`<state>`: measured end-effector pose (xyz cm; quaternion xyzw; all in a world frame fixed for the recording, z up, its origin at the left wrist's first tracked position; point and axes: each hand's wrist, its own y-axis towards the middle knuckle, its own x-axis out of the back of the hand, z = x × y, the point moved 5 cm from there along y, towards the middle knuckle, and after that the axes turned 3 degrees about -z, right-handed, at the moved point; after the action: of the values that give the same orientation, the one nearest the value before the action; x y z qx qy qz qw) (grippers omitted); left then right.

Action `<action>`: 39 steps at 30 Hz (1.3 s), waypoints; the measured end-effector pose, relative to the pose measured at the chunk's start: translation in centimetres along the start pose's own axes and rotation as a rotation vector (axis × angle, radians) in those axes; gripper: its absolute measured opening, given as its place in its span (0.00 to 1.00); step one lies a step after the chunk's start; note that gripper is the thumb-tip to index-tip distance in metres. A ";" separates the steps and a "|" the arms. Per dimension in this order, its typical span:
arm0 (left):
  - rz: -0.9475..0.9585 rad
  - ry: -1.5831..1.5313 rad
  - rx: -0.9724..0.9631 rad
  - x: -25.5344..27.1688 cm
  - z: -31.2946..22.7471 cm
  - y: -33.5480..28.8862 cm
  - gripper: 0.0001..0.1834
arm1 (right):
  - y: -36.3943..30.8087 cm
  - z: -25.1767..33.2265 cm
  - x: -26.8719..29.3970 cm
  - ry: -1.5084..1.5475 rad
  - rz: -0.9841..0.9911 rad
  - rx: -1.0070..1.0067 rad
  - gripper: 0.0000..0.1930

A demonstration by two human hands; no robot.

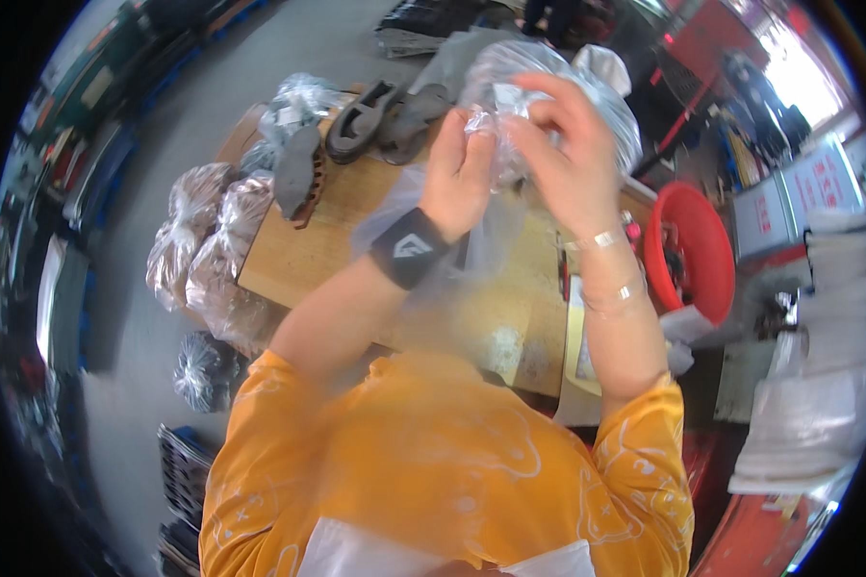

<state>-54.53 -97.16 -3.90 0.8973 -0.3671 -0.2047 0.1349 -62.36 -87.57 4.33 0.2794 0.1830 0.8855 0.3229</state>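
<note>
Both arms reach out over the table, with a clear plastic bag (496, 236) hanging beneath my hands. My left hand (460, 171), below a black wristband, is closed around the bag's gathered top. Close beside it, my right hand (573, 159) has its fingers bent in, pinching crinkled clear plastic. Just past them lies a large, full clear plastic bag (510, 62). To the left of my hands are dark moulded shoe soles (356, 125), with another grey sole (298, 171) tilted near the table's left edge.
The wooden table (308, 255) is below my arms. Tied plastic bags (197, 226) are piled along its left side, and a smaller bag (197, 370) is on the floor. A red bucket (717, 255) stands at right. Stacked clear plastic sheets (808, 404) hang farther right.
</note>
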 end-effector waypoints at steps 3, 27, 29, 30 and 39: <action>-0.183 -0.271 0.120 1.6 0.8 0.5 0.12 | -3.4 -2.0 0.6 -0.081 0.067 0.142 0.57; 0.793 0.626 0.192 10.6 23.2 -8.9 0.25 | -9.3 -14.1 -17.8 -0.395 0.471 -0.124 0.19; 0.827 0.541 0.219 10.6 24.2 -10.1 0.22 | -9.4 -13.0 -16.7 -0.431 0.417 -0.092 0.26; 0.836 0.502 0.228 10.7 24.6 -10.8 0.21 | -9.7 -12.5 -15.8 -0.436 0.417 -0.082 0.27; 0.866 0.320 0.240 12.9 26.3 -10.8 0.13 | -8.2 -14.2 -16.4 -0.396 0.204 -0.355 0.09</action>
<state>-51.93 -101.29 -34.73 0.6912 -0.7031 0.0548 0.1579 -56.77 -94.73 -17.01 0.4029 -0.0705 0.8598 0.3056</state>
